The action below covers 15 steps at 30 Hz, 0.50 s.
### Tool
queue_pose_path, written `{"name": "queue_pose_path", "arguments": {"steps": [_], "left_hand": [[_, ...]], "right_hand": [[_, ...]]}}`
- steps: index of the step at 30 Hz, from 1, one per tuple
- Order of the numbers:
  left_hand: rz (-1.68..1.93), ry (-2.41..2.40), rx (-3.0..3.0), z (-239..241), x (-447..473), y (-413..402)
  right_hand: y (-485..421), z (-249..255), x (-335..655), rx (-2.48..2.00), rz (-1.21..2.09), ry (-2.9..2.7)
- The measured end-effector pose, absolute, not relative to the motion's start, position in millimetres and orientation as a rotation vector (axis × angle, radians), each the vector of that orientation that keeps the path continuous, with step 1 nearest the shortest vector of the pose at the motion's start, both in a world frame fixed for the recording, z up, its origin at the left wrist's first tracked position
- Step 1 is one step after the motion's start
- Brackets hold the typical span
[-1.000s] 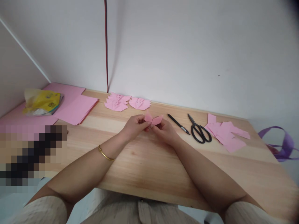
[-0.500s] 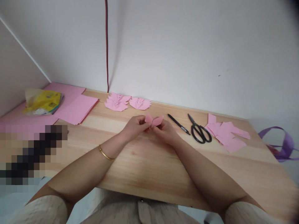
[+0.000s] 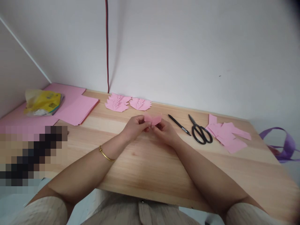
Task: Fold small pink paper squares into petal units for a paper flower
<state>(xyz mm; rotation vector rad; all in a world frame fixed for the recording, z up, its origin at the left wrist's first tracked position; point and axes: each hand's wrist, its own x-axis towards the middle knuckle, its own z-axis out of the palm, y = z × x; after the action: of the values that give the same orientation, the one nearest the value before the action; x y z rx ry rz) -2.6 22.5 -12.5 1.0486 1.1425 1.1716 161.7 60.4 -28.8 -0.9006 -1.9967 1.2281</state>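
Observation:
Between my two hands is a small folded piece of pink paper [image 3: 156, 120], raised a little above the table, its two flaps spread upward like wings. My left hand [image 3: 137, 126] pinches its left side with thumb and fingers. On the other side my right hand [image 3: 165, 131] grips it, the thumb pressed near the central fold. Both thumbs nearly meet there. My fingertips hide the paper's lower part. Just right of my right hand lie a black pen [image 3: 179, 124] and black-handled scissors [image 3: 199, 129].
Cut pink paper flowers [image 3: 117, 102] lie by the wall. Pink paper scraps [image 3: 226, 134] are right of the scissors. Pink sheets [image 3: 75, 109] and a yellow plastic packet [image 3: 44, 102] sit at the left. A purple ribbon [image 3: 289, 145] hangs beyond the table's right edge.
The pink paper's flaps have shifted slightly left and tilted between my fingers. Both hands keep their grip in nearly the same place.

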Motion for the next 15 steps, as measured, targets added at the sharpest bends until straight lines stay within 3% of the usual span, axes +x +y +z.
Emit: {"name": "queue_pose_path", "arguments": {"steps": [15], "left_hand": [[1.182, 1.152, 1.119, -15.8, -3.4, 21.9]], "right_hand": [[57.6, -22.7, 160.4, -0.851, 1.222, -2.051]]}}
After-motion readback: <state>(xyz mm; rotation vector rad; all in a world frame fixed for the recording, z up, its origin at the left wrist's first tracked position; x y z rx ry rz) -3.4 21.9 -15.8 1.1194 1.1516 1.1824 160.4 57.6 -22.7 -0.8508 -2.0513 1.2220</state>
